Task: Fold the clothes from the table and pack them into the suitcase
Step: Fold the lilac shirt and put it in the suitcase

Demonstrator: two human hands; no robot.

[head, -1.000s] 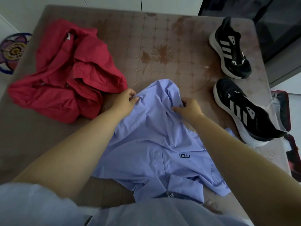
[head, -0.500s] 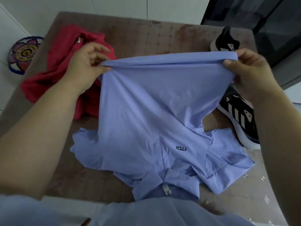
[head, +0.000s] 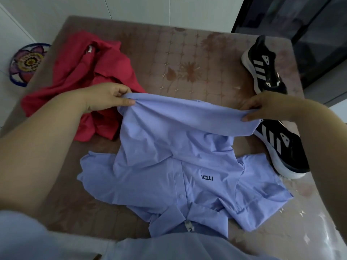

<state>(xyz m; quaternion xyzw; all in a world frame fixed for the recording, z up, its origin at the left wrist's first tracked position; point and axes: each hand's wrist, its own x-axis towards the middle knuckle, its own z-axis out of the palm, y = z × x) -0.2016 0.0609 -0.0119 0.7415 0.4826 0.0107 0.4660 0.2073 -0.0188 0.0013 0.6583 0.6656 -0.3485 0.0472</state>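
- Closest to us, along the bottom edge, we see the person's own pale blue clothing (head: 150, 248).
- Just beyond it we find the blue shirt (head: 159, 175), lying front up on the table (head: 187, 53). Its collar is at the near edge, its placket is buttoned, and both short sleeves are spread out to the sides.
- We read a small dark logo on the shirt's chest, upside down from this view.
- The far part of the shirt is lifted off the table, and its hem is stretched as a band between the two hands.
- The left hand (head: 105, 98) pinches the hem's left end between thumb and curled fingers.
- The right hand (head: 266, 106) grips the hem's right end, thumb on the near side and fingers behind the cloth.
- Beyond the left hand we see a crumpled red garment (head: 84, 76) heaped on the table's left side, touching the blue shirt's edge.
- To the right, a black sneaker (head: 281, 147) with white stripes lies just beside the shirt's sleeve, partly behind the right hand.
- A second sneaker (head: 262, 66) sits farther back, near the table's right corner.
- On the floor, far left, we make out a round flowered mat (head: 26, 62).
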